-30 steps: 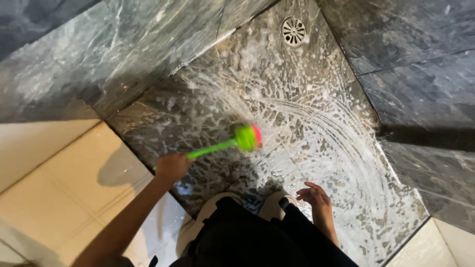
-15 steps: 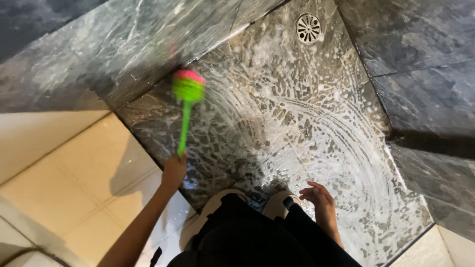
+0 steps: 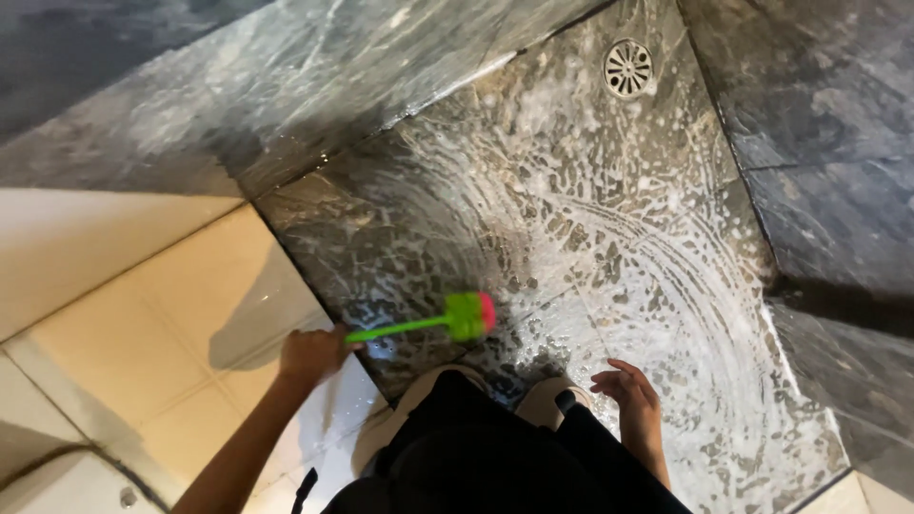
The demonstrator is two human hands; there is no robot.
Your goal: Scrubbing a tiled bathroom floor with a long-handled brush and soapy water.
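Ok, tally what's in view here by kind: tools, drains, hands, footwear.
Brush, green with a pink head, held in the left hand: 1
Drain, round metal, in the soapy floor: 1
Hands, left hand and right hand, the right one empty: 2
Slippers, pale, partly hidden: 2
Total: 6

The soapy dark floor (image 3: 609, 247) is wide and free up to the round drain (image 3: 628, 68). Dark marble walls (image 3: 828, 143) close it at the left and right; two slippers (image 3: 547, 400) stand just below the brush (image 3: 466, 316).
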